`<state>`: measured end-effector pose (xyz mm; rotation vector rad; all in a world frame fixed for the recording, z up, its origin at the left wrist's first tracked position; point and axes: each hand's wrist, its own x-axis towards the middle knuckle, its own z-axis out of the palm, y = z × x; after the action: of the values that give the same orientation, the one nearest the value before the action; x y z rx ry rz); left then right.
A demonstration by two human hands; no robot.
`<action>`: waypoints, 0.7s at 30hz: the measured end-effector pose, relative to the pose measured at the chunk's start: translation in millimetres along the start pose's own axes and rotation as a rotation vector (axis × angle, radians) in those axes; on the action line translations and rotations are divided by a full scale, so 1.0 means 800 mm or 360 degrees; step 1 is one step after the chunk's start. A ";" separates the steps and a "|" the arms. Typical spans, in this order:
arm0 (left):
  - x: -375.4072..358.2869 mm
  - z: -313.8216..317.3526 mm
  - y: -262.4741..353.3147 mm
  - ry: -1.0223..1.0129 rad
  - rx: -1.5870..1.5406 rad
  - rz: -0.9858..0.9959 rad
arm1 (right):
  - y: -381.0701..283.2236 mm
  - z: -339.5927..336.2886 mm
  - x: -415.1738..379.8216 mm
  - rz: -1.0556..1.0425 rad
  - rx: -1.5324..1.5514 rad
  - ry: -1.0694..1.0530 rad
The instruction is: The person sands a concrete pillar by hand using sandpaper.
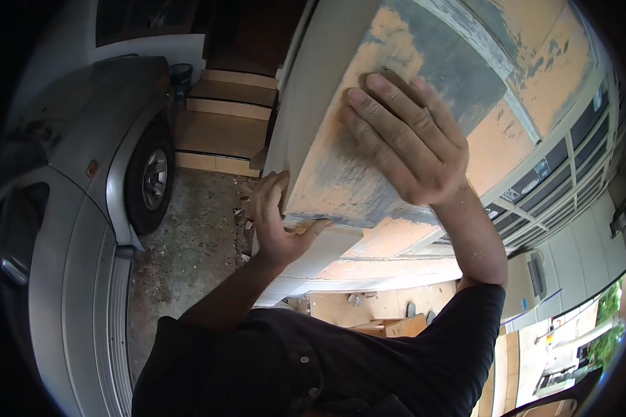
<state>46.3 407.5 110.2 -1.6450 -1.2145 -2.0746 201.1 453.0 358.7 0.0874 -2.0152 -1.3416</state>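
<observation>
Before me stands a pillar-like wall corner (pixel 323 201), its face patched with grey filler and worn orange paint. My right hand (pixel 407 139) lies flat on this face, fingers stretched out and pointing up to the left. A dark edge shows at its fingertips; whatever is under the palm is hidden. Lower left, my left hand (pixel 278 219) grips the corner, with its fingers bent along the pale side face and its thumb at the lower edge of the patched area.
A grey vehicle (pixel 83 187) with a black tyre (pixel 149 177) fills the left side. Tiled steps (pixel 226 128) rise behind it, beside a dark bucket (pixel 181 80). Barred windows (pixel 549 177) run along the right wall. Rubble bits lie on the concrete floor (pixel 188 257).
</observation>
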 end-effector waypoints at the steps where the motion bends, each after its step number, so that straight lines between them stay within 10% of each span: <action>1: 0.001 -0.002 0.002 -0.0011 0.0041 0.0003 | -0.002 -0.007 0.006 -0.0002 0.0119 -0.0194; 9: 0.000 -0.003 0.005 0.0063 0.0057 0.0007 | -0.047 -0.010 -0.028 -0.0144 0.0440 -0.1053; 13: 0.002 -0.003 0.008 0.0050 0.0142 0.0032 | -0.018 0.001 -0.034 -0.0770 -0.0125 -0.0608; 16: 0.005 -0.002 0.009 0.0083 0.0138 0.0019 | 0.039 -0.028 0.023 0.0127 -0.0295 -0.0705; 18: 0.004 -0.003 0.013 0.0120 0.0197 0.0002 | 0.026 -0.013 0.016 0.0163 0.0042 -0.0623; 21: 0.007 -0.006 0.015 0.0134 0.0186 0.0005 | -0.063 -0.001 -0.033 -0.0624 0.0248 -0.1175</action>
<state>48.7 398.5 120.6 -1.4921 -1.2788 -2.0084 205.6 440.5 303.5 0.0650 -2.8356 -1.6081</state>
